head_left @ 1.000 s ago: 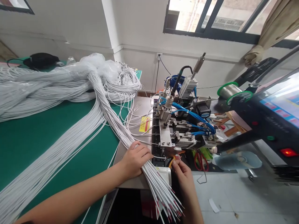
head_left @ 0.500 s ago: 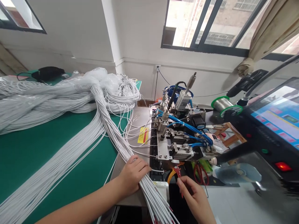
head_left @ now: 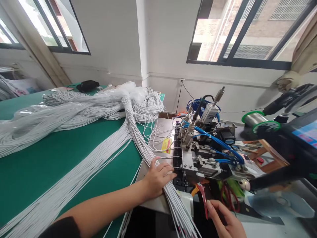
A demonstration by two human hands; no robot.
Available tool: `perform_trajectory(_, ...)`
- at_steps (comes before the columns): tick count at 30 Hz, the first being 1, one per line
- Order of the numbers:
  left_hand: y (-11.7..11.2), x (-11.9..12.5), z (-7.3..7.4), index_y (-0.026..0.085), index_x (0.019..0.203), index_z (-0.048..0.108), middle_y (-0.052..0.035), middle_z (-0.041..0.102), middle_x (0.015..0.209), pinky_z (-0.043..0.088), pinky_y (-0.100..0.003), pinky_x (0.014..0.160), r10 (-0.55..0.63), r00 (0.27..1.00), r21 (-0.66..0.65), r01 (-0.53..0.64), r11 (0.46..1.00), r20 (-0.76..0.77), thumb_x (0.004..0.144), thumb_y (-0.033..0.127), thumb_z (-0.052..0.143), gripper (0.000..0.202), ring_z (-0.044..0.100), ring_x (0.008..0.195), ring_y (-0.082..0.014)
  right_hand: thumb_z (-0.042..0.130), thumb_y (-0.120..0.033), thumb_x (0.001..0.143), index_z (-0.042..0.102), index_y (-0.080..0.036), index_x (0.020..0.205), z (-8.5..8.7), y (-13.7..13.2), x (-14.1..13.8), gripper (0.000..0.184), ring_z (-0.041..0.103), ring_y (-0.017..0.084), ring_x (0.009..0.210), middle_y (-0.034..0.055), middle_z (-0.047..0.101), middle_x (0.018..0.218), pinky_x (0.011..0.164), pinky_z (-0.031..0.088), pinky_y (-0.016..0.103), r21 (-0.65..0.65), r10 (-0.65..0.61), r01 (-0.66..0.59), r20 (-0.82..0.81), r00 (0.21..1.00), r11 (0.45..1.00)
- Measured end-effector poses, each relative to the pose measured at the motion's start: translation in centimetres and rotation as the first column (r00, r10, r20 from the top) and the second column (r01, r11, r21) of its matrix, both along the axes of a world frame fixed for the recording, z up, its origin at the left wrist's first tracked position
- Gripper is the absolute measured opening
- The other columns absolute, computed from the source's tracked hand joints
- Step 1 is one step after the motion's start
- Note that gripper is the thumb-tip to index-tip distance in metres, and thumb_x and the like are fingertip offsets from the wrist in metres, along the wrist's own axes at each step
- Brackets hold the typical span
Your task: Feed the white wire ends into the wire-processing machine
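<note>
My left hand (head_left: 157,177) lies on a thick bundle of white wires (head_left: 138,142), its fingers curled over them and pressing them to the metal plate beside a small machine (head_left: 200,155) with blue air hoses. The bundle runs on past the table's edge toward me. My right hand (head_left: 226,219) is low at the frame's bottom, its fingers pinched near a thin red wire end (head_left: 204,201) in front of the machine. A tool with orange handles (head_left: 195,189) lies just left of that wire.
Large heaps of white wire (head_left: 61,112) cover the green table (head_left: 49,158). A spool with green rims (head_left: 259,119) stands behind the machine. A control box with a lit screen (head_left: 305,135) stands at the right. Red-handled scissors (head_left: 226,195) lie below the machine. Windows line the back wall.
The view has tilted up and shifted left. My right hand has drawn back from the machine toward me with the red wire end. My left hand stays on the bundle.
</note>
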State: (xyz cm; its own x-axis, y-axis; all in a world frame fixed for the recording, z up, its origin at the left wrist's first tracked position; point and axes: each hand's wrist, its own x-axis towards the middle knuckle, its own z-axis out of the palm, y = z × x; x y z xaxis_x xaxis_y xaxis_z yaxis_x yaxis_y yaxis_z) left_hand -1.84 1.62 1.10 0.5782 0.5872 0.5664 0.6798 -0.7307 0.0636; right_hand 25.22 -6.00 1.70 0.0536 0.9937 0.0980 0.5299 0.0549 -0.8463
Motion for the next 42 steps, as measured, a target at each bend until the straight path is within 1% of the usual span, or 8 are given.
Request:
perform_trajectory(3, 0.0, -0.3, 0.3, 0.023, 0.108, 0.061, -0.0017, 0.068, 0.103, 0.007, -0.051, 0.110, -0.129, 0.992, 0.037, 0.129, 0.991, 0.002, 0.079, 0.009, 0.048, 0.034, 0.060, 0.094, -0.0162, 0.057, -0.051, 0.085, 0.066, -0.021, 0.076, 1.0, -1.0, -1.1, 0.032, 0.059, 0.019, 0.061, 0.0033, 0.064, 0.067, 0.057, 0.048, 0.023, 0.052, 0.042, -0.041, -0.011, 0.999, 0.998)
perform_trajectory(9, -0.3, -0.8, 0.6, 0.024, 0.109, 0.060, 0.0017, 0.071, 0.095, 0.008, -0.048, 0.110, -0.202, 0.977, 0.111, 0.194, 0.975, 0.066, 0.086, 0.007, 0.042, 0.035, 0.063, 0.084, -0.0119, 0.056, -0.042, 0.089, 0.068, -0.021, 0.092, 3.0, -3.0, -3.4, 0.024, 0.053, 0.017, 0.060, 0.0044, 0.065, 0.080, 0.053, 0.042, 0.025, -0.002, 0.184, -0.185, 0.067, 0.981, 0.983)
perform_trajectory(20, -0.1, -1.0, 0.2, 0.021, 0.110, 0.059, 0.0014, 0.070, 0.093, 0.038, -0.031, 0.089, -0.360, 0.933, 0.165, 0.352, 0.921, 0.023, 0.092, 0.014, 0.046, 0.023, 0.062, 0.078, -0.0089, 0.056, -0.037, 0.091, 0.066, -0.021, 0.079, 3.9, -3.9, -3.9, 0.022, 0.059, 0.020, 0.072, 0.0038, 0.066, 0.077, 0.064, 0.043, 0.027, -0.077, 0.192, -0.184, 0.132, 0.972, 0.980)
perform_trajectory(26, 0.1, -0.9, 0.0, 0.022, 0.109, 0.060, 0.0005, 0.069, 0.092, 0.041, -0.028, 0.084, -0.323, 0.946, 0.152, 0.321, 0.935, -0.015, 0.092, 0.017, 0.043, 0.024, 0.062, 0.077, -0.0087, 0.056, -0.039, 0.090, 0.068, -0.021, 0.078, 4.7, -3.7, -3.9, 0.024, 0.059, 0.020, 0.068, 0.0035, 0.065, 0.073, 0.062, 0.044, 0.027, -0.109, 0.260, -0.245, 0.155, 0.953, 0.963)
perform_trajectory(30, 0.3, -0.9, 0.4, 0.024, 0.110, 0.060, 0.0017, 0.069, 0.092, 0.034, -0.033, 0.092, -0.342, 0.938, 0.128, 0.345, 0.930, -0.045, 0.092, 0.013, 0.041, 0.028, 0.060, 0.071, -0.0083, 0.059, -0.040, 0.088, 0.067, -0.021, 0.078, 3.4, -2.8, -3.4, 0.024, 0.057, 0.019, 0.068, 0.0034, 0.065, 0.074, 0.061, 0.043, 0.027, -0.047, 0.112, -0.108, 0.096, 0.989, 0.993)
perform_trajectory(33, 0.3, -0.7, 0.5, 0.024, 0.115, 0.058, 0.0022, 0.069, 0.087, 0.027, -0.036, 0.095, -0.357, 0.934, 0.123, 0.357, 0.926, -0.022, 0.092, 0.012, 0.040, 0.031, 0.059, 0.068, -0.0087, 0.063, -0.044, 0.084, 0.067, -0.019, 0.082, 2.0, -1.3, -3.5, 0.025, 0.055, 0.017, 0.066, 0.0032, 0.064, 0.075, 0.060, 0.042, 0.026, -0.019, -0.046, 0.044, -0.079, 0.996, 0.999)
perform_trajectory(37, 0.2, -0.5, 0.3, 0.020, 0.095, 0.061, 0.0032, 0.064, 0.071, 0.025, -0.036, 0.092, -0.305, 0.950, 0.132, 0.295, 0.946, 0.063, 0.091, 0.011, 0.037, 0.026, 0.055, 0.062, -0.0101, 0.070, -0.048, 0.077, 0.067, -0.016, 0.080, 0.8, 0.9, -4.9, 0.032, 0.049, 0.013, 0.056, 0.0017, 0.061, 0.067, 0.050, 0.037, 0.024, -0.031, -0.177, 0.177, -0.357, 0.917, 0.984)
perform_trajectory(42, 0.3, -0.3, 0.1, 0.018, 0.081, 0.054, 0.0003, 0.059, 0.070, 0.026, -0.036, 0.084, -0.273, 0.960, 0.131, 0.264, 0.956, 0.061, 0.080, 0.011, 0.042, 0.014, 0.052, 0.066, -0.0140, 0.071, -0.048, 0.076, 0.070, -0.015, 0.086, -0.3, 2.0, -6.4, 0.035, 0.044, 0.010, 0.050, 0.0016, 0.061, 0.066, 0.045, 0.033, 0.022, -0.037, -0.209, 0.224, -0.529, 0.822, 0.974)
